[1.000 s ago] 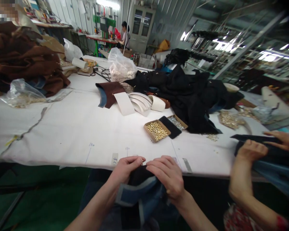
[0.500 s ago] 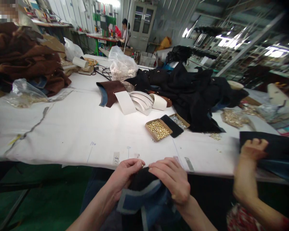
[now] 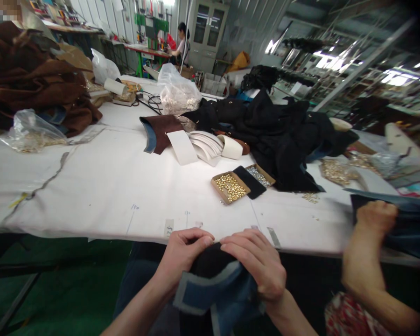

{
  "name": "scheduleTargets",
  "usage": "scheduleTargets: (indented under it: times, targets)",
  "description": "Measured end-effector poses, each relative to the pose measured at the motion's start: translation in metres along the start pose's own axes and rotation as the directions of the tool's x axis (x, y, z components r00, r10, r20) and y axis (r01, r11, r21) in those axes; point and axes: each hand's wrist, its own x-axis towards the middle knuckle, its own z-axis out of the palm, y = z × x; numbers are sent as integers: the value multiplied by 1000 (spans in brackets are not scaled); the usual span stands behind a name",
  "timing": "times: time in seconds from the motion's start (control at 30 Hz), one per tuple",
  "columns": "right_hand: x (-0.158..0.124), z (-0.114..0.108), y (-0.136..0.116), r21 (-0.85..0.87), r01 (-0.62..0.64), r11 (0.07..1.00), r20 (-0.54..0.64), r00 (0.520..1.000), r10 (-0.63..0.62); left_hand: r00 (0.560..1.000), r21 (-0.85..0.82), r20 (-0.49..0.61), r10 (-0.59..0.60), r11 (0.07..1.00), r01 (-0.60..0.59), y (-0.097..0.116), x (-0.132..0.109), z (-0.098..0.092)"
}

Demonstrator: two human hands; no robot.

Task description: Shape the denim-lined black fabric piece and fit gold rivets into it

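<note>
Close to the table's front edge, my left hand (image 3: pixel 188 247) pinches with thumb and forefinger at the top edge of a black fabric piece with blue-grey backing (image 3: pixel 217 284). Whatever small part may sit between those fingertips is hidden. My right hand (image 3: pixel 257 261) is closed over the same fabric from the right, its fingers folded over the edge. The fabric sags below both hands, its blue side turned toward me. Beyond the hands lies a cardboard box of gold-coloured studs (image 3: pixel 230 188), beside a black fabric patch (image 3: pixel 249 182) and a second box of silver pieces (image 3: pixel 259 176).
At the right, a co-worker's blurred hand (image 3: pixel 376 217) is on dark cloth (image 3: pixel 411 224). Black garments (image 3: pixel 266 121) are heaped behind the boxes, near white card strips (image 3: pixel 205 147) and a brown piece (image 3: pixel 161 130). Brown garments (image 3: pixel 35 79) and a plastic bag (image 3: pixel 33 133) lie left.
Both my hands have shifted slightly right with the fabric. The gold glint at my left fingertips no longer shows. The co-worker's hand moved right, and more blue shows on that cloth.
</note>
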Motion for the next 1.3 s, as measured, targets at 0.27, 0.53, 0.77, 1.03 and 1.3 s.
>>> scheduleTargets:
  times: [0.27,0.53,0.77,1.03,1.3]
  targets:
    - [5,-12,-11,-3,-47,999,-9,999,47,971,100,137,195,973,-210,27,-13,-4]
    - [10,-23,-16,-27,-42,999,16,999,42,967,42,137,214,974,-222,35,-16,-2]
    - [10,-22,-21,-50,-49,998,37,998,51,954,40,166,249,965,-259,39,-18,0]
    - [6,-20,-17,-72,-64,995,9,998,65,922,149,233,310,925,-349,60,-31,-9]
    - [11,-16,-11,-52,-64,997,42,997,66,902,261,303,307,884,-389,77,-45,-15]
